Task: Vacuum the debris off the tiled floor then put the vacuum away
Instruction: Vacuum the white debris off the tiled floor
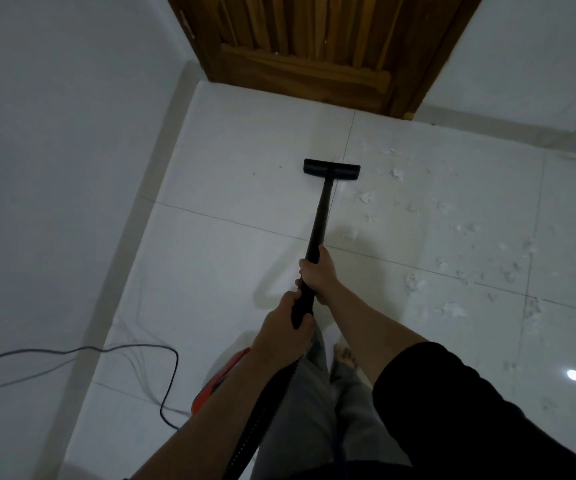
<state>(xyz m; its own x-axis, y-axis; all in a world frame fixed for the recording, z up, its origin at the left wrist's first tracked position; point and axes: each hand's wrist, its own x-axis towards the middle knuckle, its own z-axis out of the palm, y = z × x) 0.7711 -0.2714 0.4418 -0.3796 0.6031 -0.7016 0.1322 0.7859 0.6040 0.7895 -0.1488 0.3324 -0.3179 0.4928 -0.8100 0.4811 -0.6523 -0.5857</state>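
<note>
A black vacuum wand (pixel 319 220) runs from my hands forward to its flat black floor head (pixel 331 170), which rests on the white tiled floor (pixel 231 237). My right hand (pixel 319 275) grips the wand higher up; my left hand (pixel 288 327) grips its lower end, where the ribbed black hose (pixel 265 407) begins. The orange vacuum body (pixel 219 375) sits on the floor behind my left arm, mostly hidden. White scraps of debris (pixel 452 237) lie scattered over the tiles to the right of the floor head.
A brown wooden door (pixel 314 50) closes the far end. A white wall (pixel 54 168) runs along the left. A dark power cord (pixel 134 351) loops across the floor at lower left. My legs and a bare foot (pixel 345 355) are below the hands.
</note>
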